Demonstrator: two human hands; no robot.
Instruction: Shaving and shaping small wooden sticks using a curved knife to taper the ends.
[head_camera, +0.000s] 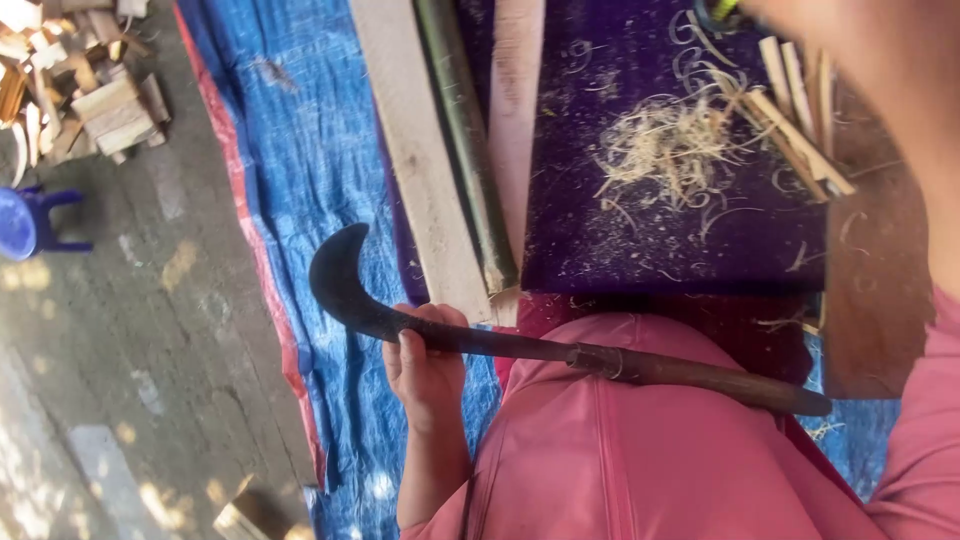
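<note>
Views: one, head-worn.
Position: above the person's lap, looking steeply down; the pink-clad leg (620, 440) fills the lower centre, very near the lens.
Facing: forward and down across the leg to the purple cloth (650, 230) strewn with shavings and the blue tarpaulin (310, 150); the frame's left side takes in the concrete ground (130, 330).
Nearness: close; the left hand (425, 365) on the billhook (500, 340) lies within arm's reach. A blurred forearm (900, 130) crosses the upper right corner, nearer still.
Far limit: the pile of wood offcuts (80, 80) at upper left.
Shared field: not applicable, single view.
</note>
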